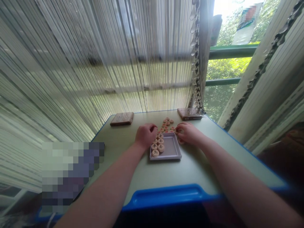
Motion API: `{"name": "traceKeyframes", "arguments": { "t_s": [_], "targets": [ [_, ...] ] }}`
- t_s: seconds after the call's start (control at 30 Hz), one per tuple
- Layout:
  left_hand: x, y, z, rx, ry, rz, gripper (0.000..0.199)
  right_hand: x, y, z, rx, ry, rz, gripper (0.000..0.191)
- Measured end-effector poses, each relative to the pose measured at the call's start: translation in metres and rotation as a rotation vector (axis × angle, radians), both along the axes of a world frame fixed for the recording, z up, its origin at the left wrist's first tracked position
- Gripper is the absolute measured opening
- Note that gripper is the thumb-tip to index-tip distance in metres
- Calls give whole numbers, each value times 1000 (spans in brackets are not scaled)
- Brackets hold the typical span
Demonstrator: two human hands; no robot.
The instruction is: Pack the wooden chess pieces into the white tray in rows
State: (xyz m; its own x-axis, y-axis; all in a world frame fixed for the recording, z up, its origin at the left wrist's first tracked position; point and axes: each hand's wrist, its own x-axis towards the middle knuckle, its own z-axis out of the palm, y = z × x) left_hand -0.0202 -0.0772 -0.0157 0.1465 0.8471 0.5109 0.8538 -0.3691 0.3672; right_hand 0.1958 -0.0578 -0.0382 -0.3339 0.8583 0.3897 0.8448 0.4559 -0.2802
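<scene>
Toward the counter's (pixel 166 174) far edge, loose discs (pixel 167 123) lie beyond the part-filled box (pixel 166 157); left hand (pixel 145 135) and right hand (pixel 189 133) curl their fingers (pixel 153 128), any pinch unclear.

Striped curtain (pixel 133 41), green rail (pixel 232 51), foliage (pixel 217 68) (sunlit)

Pixelated object (pixel 79 172) at lower left, curtain (pixel 95 47) cut off along top, red-marked discs (pixel 167 123) near centre too small to read
</scene>
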Motion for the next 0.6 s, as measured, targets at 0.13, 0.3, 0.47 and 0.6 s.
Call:
{"name": "traceKeyframes", "arguments": {
  "t_s": [0.13,0.3,0.47,0.6],
  "targets": [
    [1,-2,-1,37,102,-54,23,0,-5,2,-11,-10,-52,18],
    [-6,-2,-2,64,103,-25,25,-2,-12,10,-27,56,-111,14],
    [-11,-4,1,64,86,16,24,-3,-15,14,-41,57,-45,17],
    [-8,-7,3,81,100,-3,24,2,-20,18,-90,36,-106,19]
  ]
}}
